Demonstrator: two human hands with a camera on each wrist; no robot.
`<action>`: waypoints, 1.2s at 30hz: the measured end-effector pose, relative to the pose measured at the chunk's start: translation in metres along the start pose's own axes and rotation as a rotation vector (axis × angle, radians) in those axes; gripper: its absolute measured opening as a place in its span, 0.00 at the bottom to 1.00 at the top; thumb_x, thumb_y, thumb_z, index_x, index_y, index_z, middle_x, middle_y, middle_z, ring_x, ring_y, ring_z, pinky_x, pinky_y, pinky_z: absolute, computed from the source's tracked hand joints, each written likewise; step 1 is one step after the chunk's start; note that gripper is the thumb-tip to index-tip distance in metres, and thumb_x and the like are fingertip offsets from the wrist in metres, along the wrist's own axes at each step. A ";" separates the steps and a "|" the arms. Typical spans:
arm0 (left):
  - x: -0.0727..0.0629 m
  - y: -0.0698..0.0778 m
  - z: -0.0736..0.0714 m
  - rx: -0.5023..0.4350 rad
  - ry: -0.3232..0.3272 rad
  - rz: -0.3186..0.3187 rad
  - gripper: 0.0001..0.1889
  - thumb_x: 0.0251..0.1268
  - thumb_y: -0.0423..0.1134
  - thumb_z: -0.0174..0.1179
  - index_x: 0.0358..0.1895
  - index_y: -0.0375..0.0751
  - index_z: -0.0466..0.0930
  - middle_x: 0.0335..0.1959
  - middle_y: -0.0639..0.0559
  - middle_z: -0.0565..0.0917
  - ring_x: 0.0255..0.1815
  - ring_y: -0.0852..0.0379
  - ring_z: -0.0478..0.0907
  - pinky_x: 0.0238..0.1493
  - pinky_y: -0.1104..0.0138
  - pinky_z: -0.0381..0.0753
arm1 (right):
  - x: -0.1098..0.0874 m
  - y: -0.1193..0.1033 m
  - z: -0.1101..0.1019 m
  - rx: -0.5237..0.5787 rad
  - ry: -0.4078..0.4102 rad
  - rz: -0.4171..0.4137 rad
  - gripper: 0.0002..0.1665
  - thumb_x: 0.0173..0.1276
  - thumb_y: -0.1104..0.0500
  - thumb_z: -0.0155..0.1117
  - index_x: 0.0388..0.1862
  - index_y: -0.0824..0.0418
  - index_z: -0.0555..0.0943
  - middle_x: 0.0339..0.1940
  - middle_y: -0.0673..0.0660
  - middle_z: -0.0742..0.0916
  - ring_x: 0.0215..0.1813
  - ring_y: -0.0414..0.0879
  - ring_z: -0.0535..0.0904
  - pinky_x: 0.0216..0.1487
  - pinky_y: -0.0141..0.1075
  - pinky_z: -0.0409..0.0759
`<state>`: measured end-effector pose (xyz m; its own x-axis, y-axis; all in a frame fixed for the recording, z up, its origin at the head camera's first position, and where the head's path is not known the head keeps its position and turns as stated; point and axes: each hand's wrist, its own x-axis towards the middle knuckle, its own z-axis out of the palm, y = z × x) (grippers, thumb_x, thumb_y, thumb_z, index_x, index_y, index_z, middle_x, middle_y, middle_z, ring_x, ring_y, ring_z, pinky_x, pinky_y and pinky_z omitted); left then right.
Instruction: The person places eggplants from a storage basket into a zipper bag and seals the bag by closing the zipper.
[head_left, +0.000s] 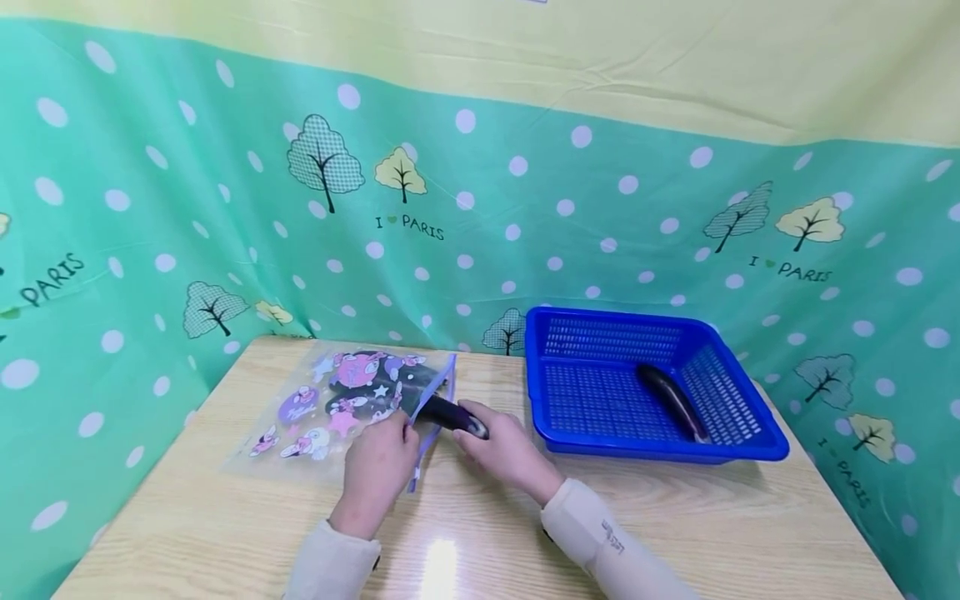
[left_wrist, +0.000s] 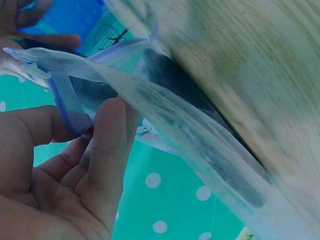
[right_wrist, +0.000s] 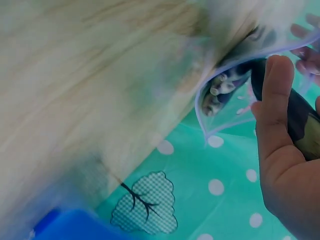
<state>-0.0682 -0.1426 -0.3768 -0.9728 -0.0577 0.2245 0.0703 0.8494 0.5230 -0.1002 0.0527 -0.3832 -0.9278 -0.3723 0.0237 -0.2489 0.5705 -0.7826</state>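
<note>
While the left hand (head_left: 380, 460) pinches the rim of the bag (head_left: 281, 429), which lies toward the tabletop's (head_left: 487, 533) far left corner, the right hand (head_left: 506, 447) grips an eggplant (head_left: 444, 412) partly in its mouth. Only the right wrist view shows stem ends (right_wrist: 221, 87) inside; only the head view, another eggplant (head_left: 671, 402) in the basket (head_left: 637, 447).

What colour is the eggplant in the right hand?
The eggplant is very dark purple, clearest in the head view.

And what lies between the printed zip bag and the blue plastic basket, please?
In the head view, the right hand is there, gripping an eggplant that reaches into the printed zip bag; wooden tabletop separates this hand from the blue plastic basket.
</note>
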 end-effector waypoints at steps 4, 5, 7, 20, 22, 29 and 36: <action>0.000 0.000 0.001 0.015 0.017 0.012 0.06 0.66 0.33 0.57 0.30 0.38 0.79 0.19 0.49 0.77 0.16 0.51 0.72 0.17 0.55 0.72 | 0.016 0.001 0.009 -0.016 0.033 -0.006 0.30 0.74 0.50 0.64 0.72 0.55 0.74 0.47 0.54 0.87 0.44 0.46 0.81 0.48 0.44 0.78; 0.000 0.000 0.001 0.016 0.019 0.013 0.06 0.66 0.33 0.57 0.30 0.38 0.79 0.19 0.48 0.77 0.16 0.51 0.72 0.17 0.55 0.72 | 0.020 0.001 0.011 -0.007 0.035 -0.008 0.29 0.74 0.50 0.64 0.72 0.53 0.75 0.49 0.55 0.87 0.46 0.47 0.82 0.50 0.44 0.78; 0.000 0.000 0.001 0.023 0.020 0.015 0.06 0.66 0.33 0.56 0.31 0.38 0.79 0.19 0.48 0.77 0.16 0.51 0.72 0.17 0.54 0.72 | 0.028 0.001 0.013 0.010 0.030 -0.012 0.29 0.74 0.51 0.64 0.72 0.53 0.75 0.54 0.58 0.86 0.50 0.48 0.81 0.53 0.45 0.77; 0.002 0.000 0.001 0.020 0.024 0.038 0.06 0.67 0.33 0.59 0.31 0.37 0.79 0.19 0.48 0.77 0.17 0.51 0.73 0.18 0.55 0.74 | 0.053 0.010 0.017 0.135 -0.131 0.016 0.24 0.71 0.58 0.65 0.66 0.58 0.79 0.44 0.59 0.86 0.24 0.53 0.85 0.26 0.42 0.84; 0.002 -0.001 0.000 0.023 0.020 0.035 0.06 0.68 0.33 0.59 0.32 0.36 0.79 0.19 0.48 0.78 0.17 0.51 0.73 0.19 0.55 0.74 | 0.055 0.009 0.022 0.106 -0.150 -0.001 0.24 0.72 0.57 0.65 0.66 0.56 0.79 0.44 0.58 0.86 0.22 0.52 0.84 0.24 0.40 0.83; 0.001 -0.002 0.001 0.030 0.031 0.042 0.06 0.67 0.33 0.58 0.30 0.37 0.79 0.19 0.47 0.78 0.18 0.48 0.75 0.20 0.52 0.75 | 0.072 -0.002 0.039 -0.114 -0.147 -0.089 0.16 0.72 0.52 0.66 0.57 0.53 0.84 0.36 0.53 0.88 0.26 0.43 0.82 0.32 0.35 0.79; 0.002 -0.001 0.002 0.026 0.033 0.050 0.05 0.67 0.33 0.60 0.32 0.36 0.81 0.20 0.46 0.79 0.17 0.51 0.74 0.20 0.55 0.76 | 0.083 -0.003 0.042 -0.239 -0.075 -0.013 0.10 0.67 0.50 0.71 0.42 0.53 0.87 0.37 0.51 0.89 0.42 0.48 0.82 0.47 0.40 0.78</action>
<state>-0.0703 -0.1426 -0.3788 -0.9603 -0.0320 0.2771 0.1124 0.8648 0.4894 -0.1648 -0.0111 -0.4049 -0.9031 -0.4290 -0.0206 -0.3277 0.7193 -0.6126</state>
